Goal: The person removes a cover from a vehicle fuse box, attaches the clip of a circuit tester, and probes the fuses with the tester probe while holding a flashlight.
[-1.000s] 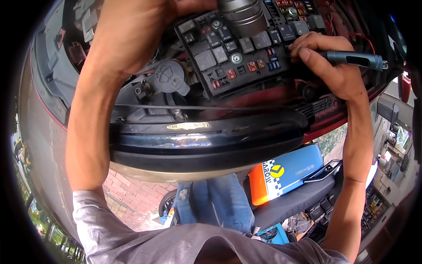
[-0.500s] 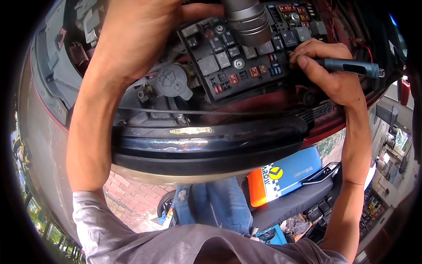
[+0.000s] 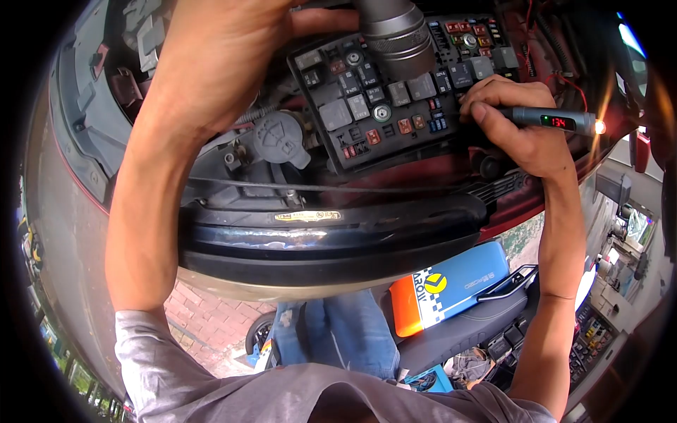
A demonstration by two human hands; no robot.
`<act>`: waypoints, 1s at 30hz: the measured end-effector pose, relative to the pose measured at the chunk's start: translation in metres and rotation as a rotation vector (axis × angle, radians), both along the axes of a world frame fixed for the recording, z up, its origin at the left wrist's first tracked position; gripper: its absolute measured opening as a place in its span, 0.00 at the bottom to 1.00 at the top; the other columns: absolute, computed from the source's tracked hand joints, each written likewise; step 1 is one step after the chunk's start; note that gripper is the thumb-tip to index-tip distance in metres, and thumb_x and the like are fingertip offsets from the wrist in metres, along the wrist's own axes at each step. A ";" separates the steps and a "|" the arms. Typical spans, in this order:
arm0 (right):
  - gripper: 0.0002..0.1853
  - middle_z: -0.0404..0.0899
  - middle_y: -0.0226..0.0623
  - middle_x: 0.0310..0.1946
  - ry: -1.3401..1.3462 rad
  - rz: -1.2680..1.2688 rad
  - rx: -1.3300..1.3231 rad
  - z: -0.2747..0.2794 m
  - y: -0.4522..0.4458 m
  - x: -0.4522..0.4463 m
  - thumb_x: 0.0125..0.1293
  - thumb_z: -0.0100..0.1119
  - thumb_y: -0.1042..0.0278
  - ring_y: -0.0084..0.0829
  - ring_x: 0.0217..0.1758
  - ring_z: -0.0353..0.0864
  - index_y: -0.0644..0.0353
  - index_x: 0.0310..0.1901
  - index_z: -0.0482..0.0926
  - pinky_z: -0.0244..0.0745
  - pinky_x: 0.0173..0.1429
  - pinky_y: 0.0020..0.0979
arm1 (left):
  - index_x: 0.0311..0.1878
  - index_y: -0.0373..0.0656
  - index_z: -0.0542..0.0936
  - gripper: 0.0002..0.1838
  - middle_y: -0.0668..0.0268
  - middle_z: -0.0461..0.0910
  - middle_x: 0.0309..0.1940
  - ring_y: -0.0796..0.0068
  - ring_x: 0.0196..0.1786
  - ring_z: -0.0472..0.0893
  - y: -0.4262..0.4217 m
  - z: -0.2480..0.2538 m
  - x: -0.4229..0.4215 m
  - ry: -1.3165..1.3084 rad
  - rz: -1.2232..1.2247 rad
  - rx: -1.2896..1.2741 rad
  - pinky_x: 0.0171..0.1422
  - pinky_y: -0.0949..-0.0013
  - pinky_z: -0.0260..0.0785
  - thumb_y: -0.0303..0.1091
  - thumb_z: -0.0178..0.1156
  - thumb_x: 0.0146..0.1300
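My right hand grips a pen-shaped voltage tester between thumb and fingers. Red digits that look like 134 glow on its display, and a light shines at its rear end. Its tip points at a row of small blue fuses in the fuse box; whether it touches one I cannot tell. At the top, my left hand is closed about a dark, ribbed metal flashlight that hangs head-down over the box. Most of the left fingers lie outside the frame. Relays and red fuses fill the box.
A grey washer-fluid cap is left of the fuse box. The black front trim runs between me and the engine bay. Behind me stands a scooter seat with a blue and orange box on it. A thin red wire hangs at right.
The tester's display, dark before, now shows red digits, and its rear end lights up. My right hand has shifted slightly left and down, while the left hand keeps hold of the flashlight.
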State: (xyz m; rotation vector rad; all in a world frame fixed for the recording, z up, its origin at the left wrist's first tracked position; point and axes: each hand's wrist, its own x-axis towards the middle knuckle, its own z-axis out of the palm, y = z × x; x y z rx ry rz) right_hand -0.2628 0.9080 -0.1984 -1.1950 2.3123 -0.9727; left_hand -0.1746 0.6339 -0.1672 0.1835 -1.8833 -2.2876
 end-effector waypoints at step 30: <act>0.10 0.87 0.37 0.29 -0.035 -0.025 0.006 0.004 -0.006 0.004 0.68 0.65 0.68 0.23 0.30 0.85 0.67 0.40 0.87 0.78 0.36 0.27 | 0.62 0.41 0.76 0.31 0.62 0.84 0.51 0.71 0.55 0.85 -0.019 -0.004 0.001 0.070 -0.069 0.031 0.57 0.61 0.83 0.60 0.63 0.73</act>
